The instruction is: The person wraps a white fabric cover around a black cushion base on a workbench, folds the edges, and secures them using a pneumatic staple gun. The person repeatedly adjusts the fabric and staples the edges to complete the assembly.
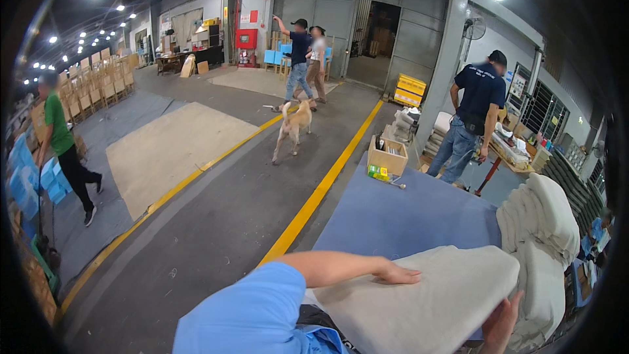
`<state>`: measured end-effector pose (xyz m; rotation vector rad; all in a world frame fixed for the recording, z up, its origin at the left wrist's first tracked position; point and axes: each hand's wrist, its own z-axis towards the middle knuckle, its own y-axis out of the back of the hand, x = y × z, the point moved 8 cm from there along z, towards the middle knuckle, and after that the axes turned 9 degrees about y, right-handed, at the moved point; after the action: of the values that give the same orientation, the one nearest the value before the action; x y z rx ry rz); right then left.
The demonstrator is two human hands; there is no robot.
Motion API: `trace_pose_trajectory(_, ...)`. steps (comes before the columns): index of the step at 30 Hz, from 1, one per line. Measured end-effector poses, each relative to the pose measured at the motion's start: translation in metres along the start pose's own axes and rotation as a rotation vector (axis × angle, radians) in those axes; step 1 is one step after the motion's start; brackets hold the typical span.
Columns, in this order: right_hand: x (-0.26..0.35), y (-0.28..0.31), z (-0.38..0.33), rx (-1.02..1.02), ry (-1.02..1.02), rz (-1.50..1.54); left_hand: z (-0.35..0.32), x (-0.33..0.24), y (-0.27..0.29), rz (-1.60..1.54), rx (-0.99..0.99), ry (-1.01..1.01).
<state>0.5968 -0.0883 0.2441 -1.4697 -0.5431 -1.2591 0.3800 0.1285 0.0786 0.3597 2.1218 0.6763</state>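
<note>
A beige fabric-covered cushion (426, 305) lies on the near end of a blue-topped table (406, 213), tilted across the lower right of the view. My left hand (396, 273) rests flat on its upper face, fingers stretched out. Against the cushion's right edge is my right hand (501, 324), its visible fingers extended and pointing up along the side; part of this hand is cut off by the lower border. Just right of it, similar beige cushions (540, 216) are piled up, bulging at their edges.
A wooden box (388, 155) with small items and a green-yellow packet (378, 172) stand at the table's far end. A dog (293, 128) is on the aisle. One person (475, 101) stands beyond the table, two (301, 59) farther back, another (64, 144) at left.
</note>
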Motion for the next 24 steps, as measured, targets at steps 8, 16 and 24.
trace_pose_trajectory(8,-0.061,0.189,-0.135,-0.368,-0.291,-0.560,0.031,0.056,-0.045,-0.328,-0.194,0.346)
trace_pose_trajectory(16,-0.076,0.121,-0.102,-0.456,-0.105,-0.388,-0.015,0.126,-0.029,-0.882,-0.277,0.329)
trace_pose_trajectory(24,-0.116,0.068,0.096,-0.164,-0.093,-0.582,-0.160,0.163,0.037,-0.960,-0.628,0.472)
